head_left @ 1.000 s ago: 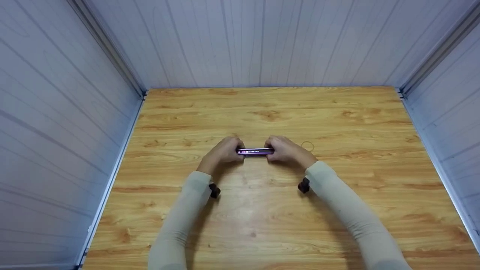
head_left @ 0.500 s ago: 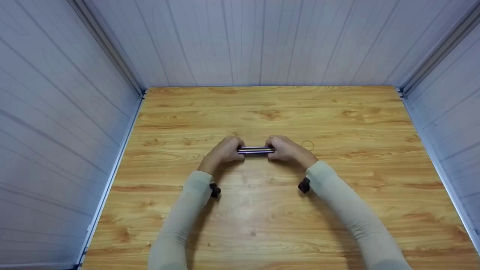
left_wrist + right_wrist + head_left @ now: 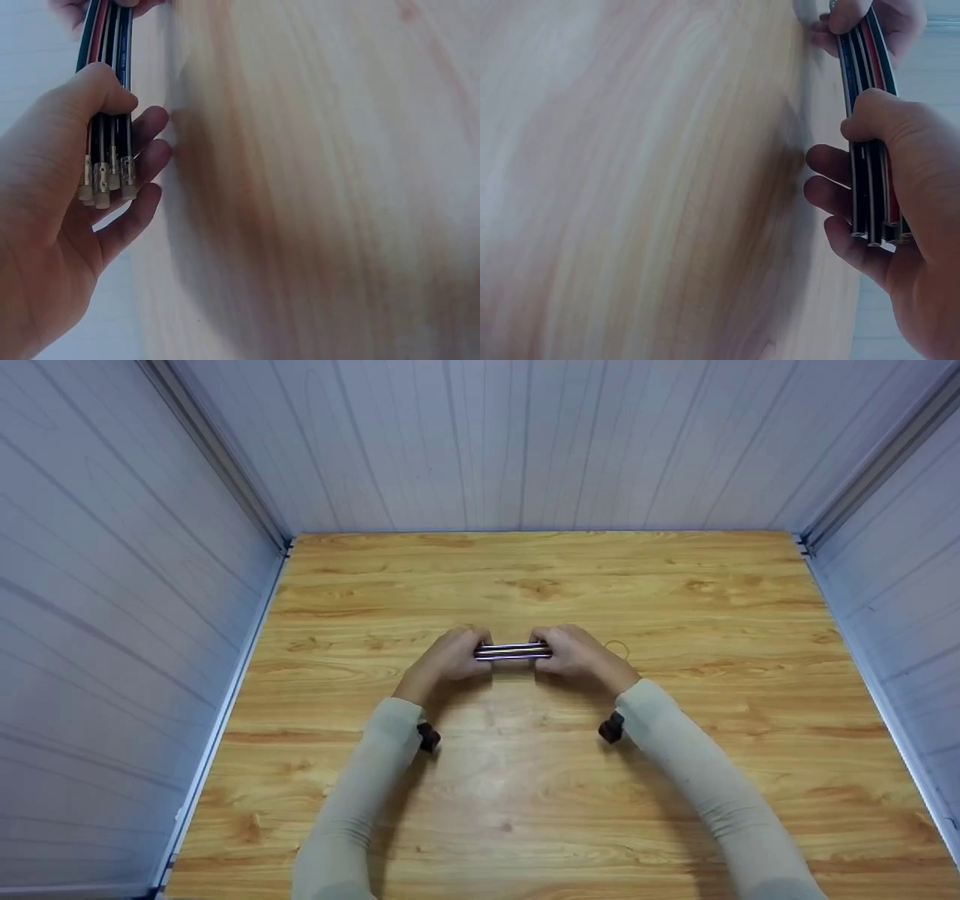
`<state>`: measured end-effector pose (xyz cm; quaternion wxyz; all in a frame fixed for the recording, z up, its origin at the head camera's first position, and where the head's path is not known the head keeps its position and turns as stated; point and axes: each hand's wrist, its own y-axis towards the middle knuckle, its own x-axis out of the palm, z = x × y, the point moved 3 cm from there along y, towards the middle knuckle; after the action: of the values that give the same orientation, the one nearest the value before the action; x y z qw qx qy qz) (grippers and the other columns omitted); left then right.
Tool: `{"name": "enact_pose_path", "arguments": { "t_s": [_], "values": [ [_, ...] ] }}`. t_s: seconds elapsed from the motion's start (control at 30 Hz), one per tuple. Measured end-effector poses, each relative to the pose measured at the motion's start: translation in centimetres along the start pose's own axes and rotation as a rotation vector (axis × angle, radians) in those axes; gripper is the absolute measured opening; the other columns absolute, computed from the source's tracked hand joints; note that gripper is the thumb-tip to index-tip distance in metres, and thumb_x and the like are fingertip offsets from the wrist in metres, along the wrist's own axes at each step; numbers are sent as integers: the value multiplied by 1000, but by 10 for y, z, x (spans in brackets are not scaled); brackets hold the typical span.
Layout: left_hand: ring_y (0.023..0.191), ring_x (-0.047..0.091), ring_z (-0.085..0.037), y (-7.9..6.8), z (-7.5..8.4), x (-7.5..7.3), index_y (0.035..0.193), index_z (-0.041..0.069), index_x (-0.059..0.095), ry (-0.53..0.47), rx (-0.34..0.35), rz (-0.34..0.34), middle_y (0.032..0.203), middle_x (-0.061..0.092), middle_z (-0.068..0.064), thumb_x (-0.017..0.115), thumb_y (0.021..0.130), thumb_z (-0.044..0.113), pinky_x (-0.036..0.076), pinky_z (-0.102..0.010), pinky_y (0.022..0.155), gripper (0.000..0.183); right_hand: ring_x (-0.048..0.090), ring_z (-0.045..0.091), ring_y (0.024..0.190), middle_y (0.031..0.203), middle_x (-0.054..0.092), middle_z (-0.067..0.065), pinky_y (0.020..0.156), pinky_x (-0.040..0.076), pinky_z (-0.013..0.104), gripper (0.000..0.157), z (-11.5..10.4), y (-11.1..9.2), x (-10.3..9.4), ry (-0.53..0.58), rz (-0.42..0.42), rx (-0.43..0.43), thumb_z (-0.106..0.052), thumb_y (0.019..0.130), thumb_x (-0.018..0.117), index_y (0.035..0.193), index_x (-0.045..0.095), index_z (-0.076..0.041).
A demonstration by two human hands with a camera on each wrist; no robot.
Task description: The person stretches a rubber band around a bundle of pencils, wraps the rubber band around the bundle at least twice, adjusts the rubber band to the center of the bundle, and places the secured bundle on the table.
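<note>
A bundle of several dark pencils (image 3: 513,652), one of them red, lies crosswise between my two hands above the wooden table. My left hand (image 3: 448,655) grips the end with the erasers (image 3: 103,195), thumb on the near side and fingers behind. At the other end, my right hand (image 3: 576,652) holds the pencils the same way. Flat, unsharpened pencil ends (image 3: 874,238) show below that thumb in the right wrist view. Part of the bundle's middle shows between the hands; the grips cover the rest.
A thin loop like a rubber band (image 3: 627,646) lies on the table just beyond my right wrist. White panel walls (image 3: 487,450) enclose the wooden tabletop (image 3: 495,780) at the back and both sides. Small black devices (image 3: 611,727) sit at the wrists.
Both hands have moved slightly away from me with the bundle. It has turned, so several pencil edges show as stripes where printed lettering showed earlier.
</note>
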<state>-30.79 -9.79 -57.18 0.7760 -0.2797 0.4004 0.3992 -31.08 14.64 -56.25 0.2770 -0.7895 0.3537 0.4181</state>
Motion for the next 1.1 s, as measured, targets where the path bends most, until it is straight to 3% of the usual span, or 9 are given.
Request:
{"name": "enact_pose_path", "arguments": {
  "t_s": [0.17,0.3,0.43,0.47,0.7,1.1],
  "values": [
    [90,60,-22,0,1,-3,119,7,73,-4,31,5,103,73,-10,76,101,21,53,-40,84,23,59,21,86,100,73,9,80,49,40,23,-4,-1,-4,-7,22,-36,-17,102,78,123,70,-9],
    [85,60,-19,4,-6,1,110,7,74,1,102,39,96,74,-8,76,104,25,55,-41,82,19,57,19,81,97,74,9,77,49,38,23,-7,-2,-8,1,62,-95,-17,103,80,123,72,-8],
    [79,56,-18,3,-2,-3,103,5,74,11,139,76,88,71,-7,78,107,32,51,-38,76,28,56,17,75,92,75,12,73,48,35,21,-10,-3,-13,15,103,-158,-12,102,79,121,73,-4],
    [78,55,-19,-2,7,-9,104,3,74,20,127,76,88,70,-9,79,107,32,50,-39,76,29,56,17,75,92,76,12,73,48,35,21,-9,-4,-14,19,109,-164,-12,102,79,120,73,-4],
    [73,50,-15,-2,13,-13,104,6,71,88,143,89,84,64,-4,75,107,53,42,-31,69,48,59,19,78,96,77,13,76,51,38,19,-5,-5,-18,26,132,-174,-9,101,78,118,74,-5],
    [69,46,-15,-2,15,-14,99,5,66,151,208,123,76,48,2,62,115,47,38,-32,66,45,55,16,74,88,75,11,71,47,33,18,-7,-5,-24,71,172,-218,-6,97,76,114,75,-3]
  ]
}}
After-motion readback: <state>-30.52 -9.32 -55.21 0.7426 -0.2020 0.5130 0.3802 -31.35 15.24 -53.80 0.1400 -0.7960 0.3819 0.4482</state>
